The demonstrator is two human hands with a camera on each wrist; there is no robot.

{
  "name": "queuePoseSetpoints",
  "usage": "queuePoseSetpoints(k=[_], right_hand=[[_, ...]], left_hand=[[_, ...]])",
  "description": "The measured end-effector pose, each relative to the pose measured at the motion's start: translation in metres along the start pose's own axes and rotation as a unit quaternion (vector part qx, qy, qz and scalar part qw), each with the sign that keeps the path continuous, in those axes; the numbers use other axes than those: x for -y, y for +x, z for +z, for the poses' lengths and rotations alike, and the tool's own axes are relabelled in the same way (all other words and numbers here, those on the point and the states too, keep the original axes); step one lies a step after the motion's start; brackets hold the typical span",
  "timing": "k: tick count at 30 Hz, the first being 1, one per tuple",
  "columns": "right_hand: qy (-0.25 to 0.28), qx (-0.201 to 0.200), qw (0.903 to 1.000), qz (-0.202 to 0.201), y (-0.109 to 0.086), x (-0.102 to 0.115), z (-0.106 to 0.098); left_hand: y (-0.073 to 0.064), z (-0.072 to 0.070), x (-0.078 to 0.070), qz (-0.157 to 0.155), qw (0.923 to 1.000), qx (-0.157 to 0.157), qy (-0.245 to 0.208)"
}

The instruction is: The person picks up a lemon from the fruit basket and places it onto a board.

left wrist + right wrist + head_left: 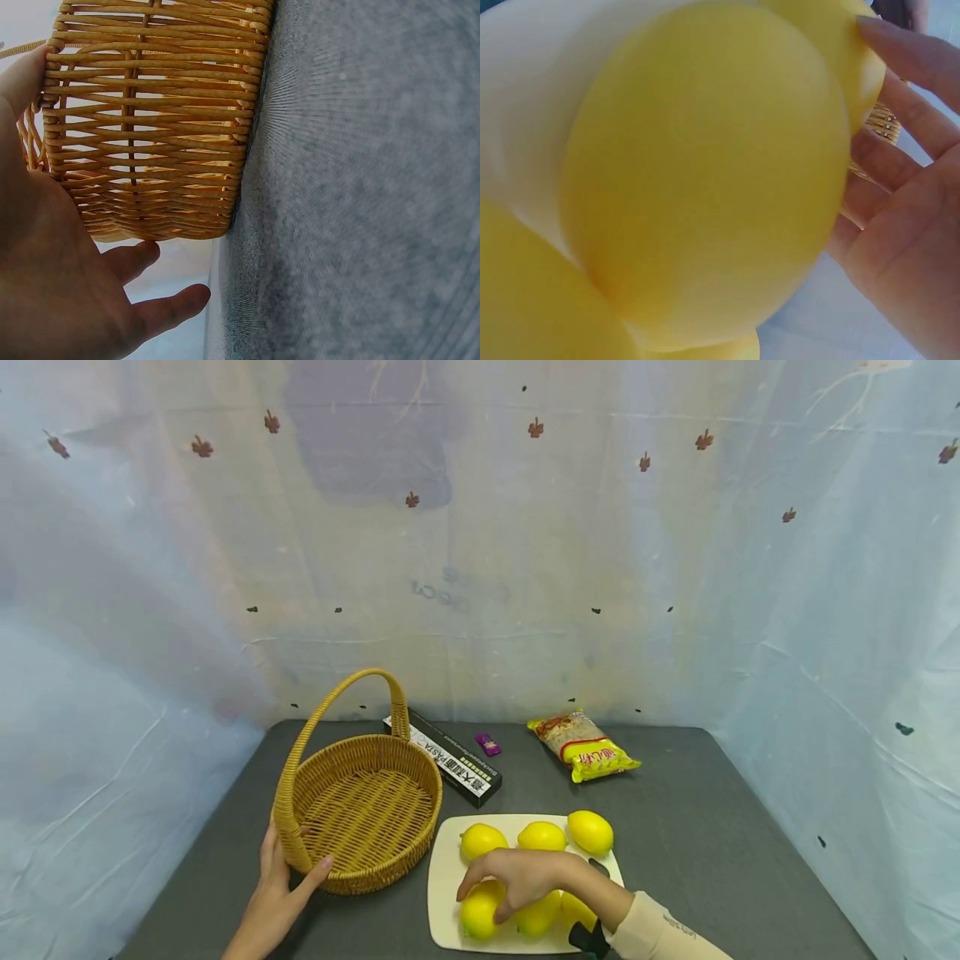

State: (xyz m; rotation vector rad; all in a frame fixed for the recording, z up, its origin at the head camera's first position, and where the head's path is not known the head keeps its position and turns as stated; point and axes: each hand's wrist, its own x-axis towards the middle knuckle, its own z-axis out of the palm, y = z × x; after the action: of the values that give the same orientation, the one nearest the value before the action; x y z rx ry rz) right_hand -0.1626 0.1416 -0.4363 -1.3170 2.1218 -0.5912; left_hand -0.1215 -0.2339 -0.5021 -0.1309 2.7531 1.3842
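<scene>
A round wicker basket (360,814) with a tall arched handle stands at left on the dark table. My left hand (276,893) grips its near left side by the handle's base, thumb on the rim. In the left wrist view, two fingers stretch out below the woven wall (150,127). Several yellow lemons (483,841) lie on a white tray (444,902) before me. My right hand (525,878) reaches over the tray, its thumb and fingers around the front-left lemon (480,914). Other lemons (705,172) fill much of the right wrist view.
Behind the basket lies a black pasta box (450,758). A small purple packet (487,744) is beside it, and a yellow food bag (585,747) lies at the back right. Dark objects (588,937) partly show at the tray's right, near my sleeve. Patterned sheeting surrounds the table.
</scene>
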Motion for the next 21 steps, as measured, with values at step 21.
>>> queuePoseSetpoints(k=[21], right_hand=[[0.011,0.006,0.9997,-0.02,-0.0039,0.0061,-0.001]], left_hand=[[-0.0008,-0.0022,-0.0024,-0.012,0.9999,0.005,0.0]])
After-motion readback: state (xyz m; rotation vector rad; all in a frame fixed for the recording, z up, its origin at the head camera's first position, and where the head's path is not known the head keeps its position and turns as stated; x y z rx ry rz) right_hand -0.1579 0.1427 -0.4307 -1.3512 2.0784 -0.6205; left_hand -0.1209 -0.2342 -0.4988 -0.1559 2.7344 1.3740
